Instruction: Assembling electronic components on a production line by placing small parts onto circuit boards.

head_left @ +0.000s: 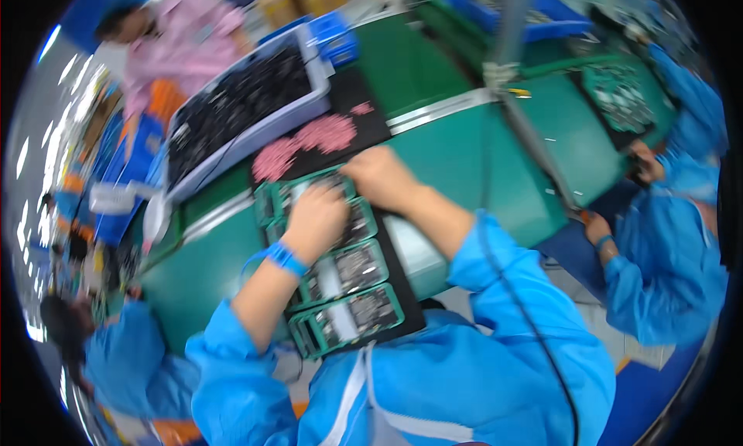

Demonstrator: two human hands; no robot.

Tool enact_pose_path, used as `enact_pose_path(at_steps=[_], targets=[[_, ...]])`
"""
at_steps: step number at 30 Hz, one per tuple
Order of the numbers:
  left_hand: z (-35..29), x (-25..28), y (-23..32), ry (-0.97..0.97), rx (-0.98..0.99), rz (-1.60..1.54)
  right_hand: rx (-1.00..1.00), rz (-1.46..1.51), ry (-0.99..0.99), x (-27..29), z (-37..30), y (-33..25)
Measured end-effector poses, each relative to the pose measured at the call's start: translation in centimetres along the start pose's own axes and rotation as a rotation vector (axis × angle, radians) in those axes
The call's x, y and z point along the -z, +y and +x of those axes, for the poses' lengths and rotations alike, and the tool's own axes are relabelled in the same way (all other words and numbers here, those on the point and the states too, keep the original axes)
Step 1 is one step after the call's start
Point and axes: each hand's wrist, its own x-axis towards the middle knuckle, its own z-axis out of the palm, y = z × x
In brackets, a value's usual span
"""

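Several green frames (387,297) holding dark phone-like assemblies with silvery panels lie in a column on a black mat (402,268). Over the upper frames is my left hand (319,218), palm down, fingers curled in and partly hidden. A blue band (286,258) circles that wrist. My right hand (379,179) is bent at the right corner of the topmost frame, its fingers closed and pointing down. What either hand pinches is too small and blurred to make out. Just beyond the hands, small pink pieces (329,133) lie in loose piles on the mat.
A pale bin (316,75) full of black parts stands beyond the frames at the left. Past it is a person in pink (186,44). Co-workers in blue sit at the right (665,252) and left (135,361). A metal post (511,36) rises from the green bench (457,160).
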Motion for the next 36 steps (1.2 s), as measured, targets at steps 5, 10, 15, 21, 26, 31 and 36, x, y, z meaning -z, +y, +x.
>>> enact_pose_path(at_steps=[5,10,15,21,26,31,36], targets=[[0.5,1.8,1.9,-0.014,0.057,-0.013,-0.226,0.255,-0.035,5.1,1.7,-0.2],[0.7,1.4,2.1,-0.02,0.068,-0.03,-0.276,1.653,0.208,14.1,4.7,0.0],[1.5,1.7,2.6,0.018,0.069,-0.043,0.62,1.931,0.166,21.5,6.9,-0.1],[1.9,1.2,2.6,0.048,0.063,-0.142,0.412,1.987,0.221,22.3,7.2,0.1],[1.5,2.4,3.5,-0.012,0.043,-0.067,-0.645,1.697,-0.155,10.8,4.3,-1.2],[1.8,1.5,2.1,-0.082,0.133,-0.312,-0.473,0.894,0.012,6.6,-0.6,1.9],[3.4,2.5,2.7,-0.01,0.07,-0.428,-1.028,0.902,-0.028,6.9,-2.1,3.8]])
